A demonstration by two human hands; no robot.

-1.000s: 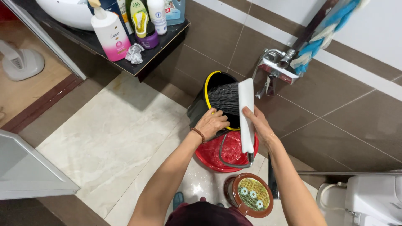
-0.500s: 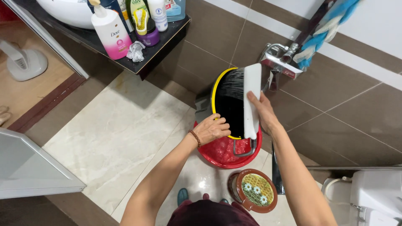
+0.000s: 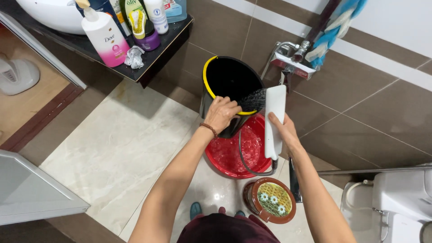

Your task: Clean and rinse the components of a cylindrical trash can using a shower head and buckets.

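Black plastic with a yellow rim: that is the bucket [image 3: 229, 83] near the middle of the frame, tipped toward the person and leaning over a red basin [image 3: 234, 155] just below it. The left hand [image 3: 222, 113] is curled tight over the bucket's near rim, fingers hooked inside. The right hand [image 3: 281, 130] is wrapped around a white shower head [image 3: 275, 119], held upright just right of the bucket, and a fan of water sprays from it sideways across the rim. The grey hose [image 3: 245, 157] loops down over the basin. To my eye the likeliest trouble is the wet rim slipping out of that one-handed hold, so the bucket drops into the basin or rolls onto the pale floor tiles [image 3: 112, 144]; the spray could also glance off the rim and wet the wall and floor. The bucket's inside looks dark, and I cannot tell whether anything lies in it. The basin looks wet and shiny, with shallow water at most. At the bottom centre stands a brown tub with a flowered lid [image 3: 271, 204], closed, so its contents are hidden. In the upper left a dark shelf [image 3: 148, 60] carries a white and pink pump bottle [image 3: 103, 38] among other bottles.
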